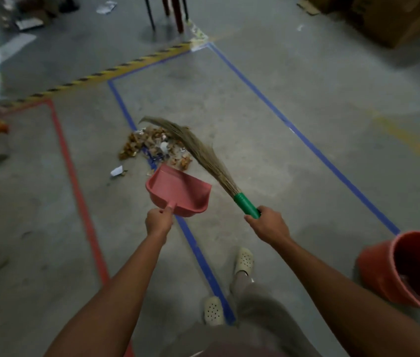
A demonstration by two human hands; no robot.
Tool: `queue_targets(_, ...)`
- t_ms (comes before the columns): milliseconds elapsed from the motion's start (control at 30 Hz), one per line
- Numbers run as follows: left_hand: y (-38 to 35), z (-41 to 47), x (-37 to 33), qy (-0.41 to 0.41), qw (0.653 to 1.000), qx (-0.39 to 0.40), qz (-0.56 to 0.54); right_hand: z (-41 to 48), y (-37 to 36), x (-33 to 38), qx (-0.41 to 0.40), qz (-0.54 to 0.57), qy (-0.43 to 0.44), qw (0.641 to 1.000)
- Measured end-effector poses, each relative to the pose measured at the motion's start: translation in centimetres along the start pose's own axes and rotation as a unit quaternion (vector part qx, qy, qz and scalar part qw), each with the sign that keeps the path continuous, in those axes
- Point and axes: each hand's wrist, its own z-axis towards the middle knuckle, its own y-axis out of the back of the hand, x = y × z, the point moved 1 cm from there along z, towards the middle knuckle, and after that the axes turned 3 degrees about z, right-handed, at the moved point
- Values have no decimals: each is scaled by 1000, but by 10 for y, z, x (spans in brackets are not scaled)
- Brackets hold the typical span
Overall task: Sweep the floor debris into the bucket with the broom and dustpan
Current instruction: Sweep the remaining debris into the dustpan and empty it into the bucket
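On the grey concrete floor (294,176) dead ahead of you, at twelve o'clock from your feet, lies the heap of brown leafy debris mixed with paper bits (149,145), sitting across a blue tape line (199,253). Your left hand (158,222) has its grip curled round the short handle of the pink plastic dustpan (178,191), whose mouth faces the heap's near edge; you cannot tell from here whether the lip is flat on the floor. Your right hand (268,224) has its grip wrapped round the green sleeve of the soft grass broom (203,150), whose bristles arch over the heap's two o'clock side and curl at the far edge. Judge the broom light and whippy: hold it low on the sleeve, as you do, since the bristles will bend rather than push hard. The pan looks stiff and light, so press its lip down or crumbs will likely slip under. The debris seems dry and featherweight and may scatter under a brisk stroke. A stray white paper scrap (116,170) lies apart at seven o'clock from the heap. The orange plastic bucket (373,269) waits at four o'clock, near your right arm; carry the loaded pan level.
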Motion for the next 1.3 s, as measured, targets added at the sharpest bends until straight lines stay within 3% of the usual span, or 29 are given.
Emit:
queue_targets(467, -7, 172, 5, 173, 982, -72, -30, 213, -67, 94, 144, -107, 81, 980)
queue_targets(933, -93, 428, 163, 197, 972, -29, 121, 389, -323, 48, 274, -191, 70, 940)
queue_targets(1100, -121, 475, 200, 207, 972, -15, 110, 441, -372, 33, 270, -221, 35, 936)
queue_targets(1300, -155, 509, 195, 178, 982, -12, 65, 497, -375, 25, 210, -194, -26, 958)
